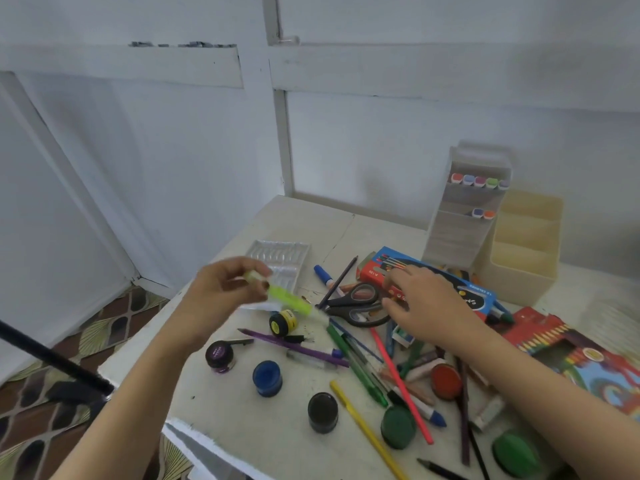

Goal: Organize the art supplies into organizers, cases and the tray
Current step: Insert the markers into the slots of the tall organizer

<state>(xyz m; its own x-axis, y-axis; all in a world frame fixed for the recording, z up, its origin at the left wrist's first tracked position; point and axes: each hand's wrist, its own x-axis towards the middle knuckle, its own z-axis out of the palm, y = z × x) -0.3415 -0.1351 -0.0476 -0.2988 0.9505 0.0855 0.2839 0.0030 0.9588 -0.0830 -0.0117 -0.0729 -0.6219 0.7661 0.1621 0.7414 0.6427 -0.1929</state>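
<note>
A person's left hand (pixel 221 289), left of centre in the frame, is pinching one end of a neon-green marker (pixel 289 298) between curled fingers and thumb, holding it slanted above the white table (pixel 242 420); motion blur is softening both. The right hand (pixel 427 306), right of centre, is hovering with loosely spread fingers over black-handled scissors (pixel 360 303), its fingertips reaching the red end of a blue-and-red brush box (pixel 453 284); it is gripping nothing that shows. Behind the marker a clear moulded tray (pixel 277 256) is lying flat. At upper right a clear tiered organizer (pixel 462 220), carrying a few coloured markers in its top rows, is standing just beside a cream organizer (pixel 523 251). Paint pots are sitting across the lower part of the frame: a yellow pot (pixel 284 322), a purple pot (pixel 220 356), a blue pot (pixel 267 377), a black pot (pixel 322 412) and a green pot (pixel 398 426). Loose pens and pencils (pixel 363 358) are lying crisscrossed below the right hand, and a coloured-pencil box (pixel 588 355) is lying at the right edge.
</note>
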